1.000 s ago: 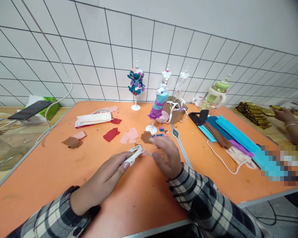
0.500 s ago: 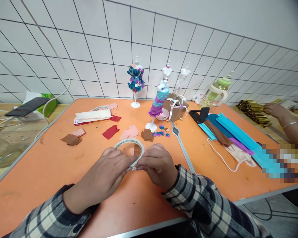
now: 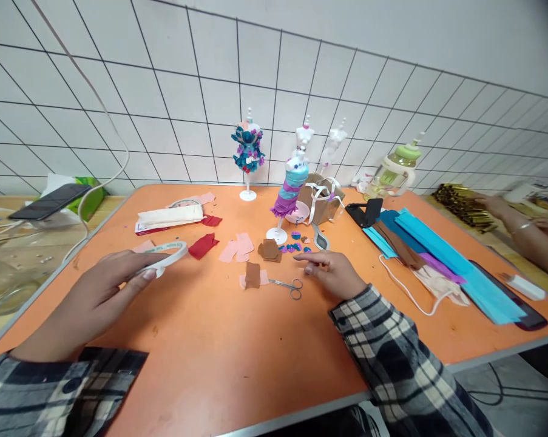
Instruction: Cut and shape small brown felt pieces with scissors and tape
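My left hand (image 3: 112, 288) grips a white roll of tape (image 3: 168, 258) between thumb and fingers, tilted up off the table at the left. My right hand (image 3: 335, 273) hovers at right of centre with its index finger stretched out and thumb a little apart; whether a bit of tape clings to the fingertip cannot be made out. Between my hands lie small scissors (image 3: 292, 287), their blades by a brown piece (image 3: 252, 275) on a pink strip. Stacked brown pieces (image 3: 270, 250), pink pieces (image 3: 238, 247) and a red piece (image 3: 203, 246) lie just behind.
Small dress forms stand at the back, one in blue and purple (image 3: 288, 191), one in teal ruffles (image 3: 248, 149). A paper bag (image 3: 321, 200), a green-lidded bottle (image 3: 394, 173) and coloured strips (image 3: 456, 267) lie to the right. Another person's hand (image 3: 494, 209) is at far right.
My hands have parted. The left carried the tape roll left; the right moved right, away from the roll. The scissors and brown piece on pink are uncovered.
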### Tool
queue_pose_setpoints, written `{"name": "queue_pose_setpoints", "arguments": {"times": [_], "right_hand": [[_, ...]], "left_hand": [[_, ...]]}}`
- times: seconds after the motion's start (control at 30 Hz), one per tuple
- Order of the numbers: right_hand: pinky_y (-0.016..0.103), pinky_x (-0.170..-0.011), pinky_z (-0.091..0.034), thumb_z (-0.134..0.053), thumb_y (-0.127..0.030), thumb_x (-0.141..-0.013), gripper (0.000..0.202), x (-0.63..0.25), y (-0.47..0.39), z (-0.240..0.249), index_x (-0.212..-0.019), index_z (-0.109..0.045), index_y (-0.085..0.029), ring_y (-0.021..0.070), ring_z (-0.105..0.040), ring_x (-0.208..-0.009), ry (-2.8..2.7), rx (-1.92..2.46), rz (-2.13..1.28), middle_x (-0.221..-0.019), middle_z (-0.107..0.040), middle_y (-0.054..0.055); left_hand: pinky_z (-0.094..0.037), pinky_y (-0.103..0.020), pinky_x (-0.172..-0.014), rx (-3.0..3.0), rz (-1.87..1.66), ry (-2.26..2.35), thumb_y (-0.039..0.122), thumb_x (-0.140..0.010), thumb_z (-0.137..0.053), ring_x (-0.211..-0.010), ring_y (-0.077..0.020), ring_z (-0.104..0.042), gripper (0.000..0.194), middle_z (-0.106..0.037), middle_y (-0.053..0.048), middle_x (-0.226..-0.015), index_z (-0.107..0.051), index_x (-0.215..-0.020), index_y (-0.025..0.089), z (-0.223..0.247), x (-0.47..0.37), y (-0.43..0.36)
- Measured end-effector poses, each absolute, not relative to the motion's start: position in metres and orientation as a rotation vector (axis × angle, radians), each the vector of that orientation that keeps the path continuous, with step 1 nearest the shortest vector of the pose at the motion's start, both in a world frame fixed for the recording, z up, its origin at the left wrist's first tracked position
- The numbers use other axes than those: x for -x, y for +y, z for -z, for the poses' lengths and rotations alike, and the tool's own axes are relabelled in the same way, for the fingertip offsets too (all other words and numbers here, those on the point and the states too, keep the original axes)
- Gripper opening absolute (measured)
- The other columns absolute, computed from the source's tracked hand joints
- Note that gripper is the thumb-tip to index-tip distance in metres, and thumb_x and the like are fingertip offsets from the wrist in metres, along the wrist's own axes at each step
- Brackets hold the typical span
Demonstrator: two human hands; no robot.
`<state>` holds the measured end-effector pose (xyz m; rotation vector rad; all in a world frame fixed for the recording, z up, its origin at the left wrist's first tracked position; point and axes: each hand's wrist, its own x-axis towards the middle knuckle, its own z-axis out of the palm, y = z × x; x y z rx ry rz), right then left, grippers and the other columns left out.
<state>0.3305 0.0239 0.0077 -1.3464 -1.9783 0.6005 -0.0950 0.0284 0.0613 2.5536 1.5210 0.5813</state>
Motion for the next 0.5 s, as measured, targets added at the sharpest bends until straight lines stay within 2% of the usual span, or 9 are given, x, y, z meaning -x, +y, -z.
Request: {"name": "queue_pose_setpoints", "arguments": {"times": [0.07, 0.2, 0.23, 0.3, 0.5], "right_hand": [[0.03, -0.072, -0.05, -0.065, -0.01, -0.083, 0.035, -0.335, 0.02, -0.005, -0.116, -0.069, -0.022, 0.0157, -0.069, -0.073, -2.043, 1.446, -0.629, -0.078, -0.075, -0.001], [0.029, -0.071, -0.047, -0.071, -0.017, -0.083, 0.005, -0.331, 0.016, 0.002, -0.085, -0.074, -0.021, 0.0169, -0.065, -0.076, -2.183, 1.464, -0.377, -0.075, -0.074, 0.001], [0.03, -0.073, -0.046, -0.072, -0.019, -0.084, 0.005, -0.33, 0.017, 0.005, -0.08, -0.075, -0.021, 0.0174, -0.064, -0.078, -2.217, 1.432, -0.297, -0.076, -0.074, 0.002], [0.03, -0.076, -0.045, -0.072, -0.021, -0.085, 0.007, -0.326, 0.018, 0.01, -0.08, -0.076, -0.022, 0.0179, -0.062, -0.081, -2.277, 1.376, -0.194, -0.079, -0.074, 0.003], [0.031, -0.075, -0.043, -0.065, -0.026, -0.091, 0.015, -0.32, 0.019, 0.01, -0.086, -0.079, -0.024, 0.0192, -0.059, -0.086, -2.494, 1.429, -0.11, -0.086, -0.073, 0.005]], "left_hand": [[-0.04, -0.038, -0.104, -2.598, -0.528, 1.458, 0.035, -0.101, -0.044, -0.119, -0.0245, -0.056, 0.037, -0.064, 0.005, -0.13, -0.049, -0.137, 0.025, -0.058, 0.097, 0.029], [-0.04, -0.041, -0.107, -2.647, -0.396, 1.353, 0.039, -0.101, -0.043, -0.12, -0.0254, -0.058, 0.044, -0.063, 0.002, -0.137, -0.049, -0.142, 0.025, -0.046, 0.091, 0.036], [-0.043, -0.039, -0.105, -2.627, -0.338, 1.36, 0.041, -0.1, -0.044, -0.119, -0.0253, -0.06, 0.044, -0.064, 0.001, -0.138, -0.052, -0.14, 0.025, -0.042, 0.089, 0.038], [-0.046, -0.038, -0.101, -2.595, -0.274, 1.364, 0.045, -0.098, -0.043, -0.116, -0.0271, -0.062, 0.043, -0.067, -0.003, -0.134, -0.063, -0.13, 0.024, -0.033, 0.086, 0.041], [-0.045, -0.034, -0.093, -2.457, -0.019, 1.417, 0.03, -0.093, -0.045, -0.106, -0.0262, -0.063, 0.032, -0.073, -0.003, -0.119, -0.069, -0.114, 0.025, -0.023, 0.079, 0.042]]}}
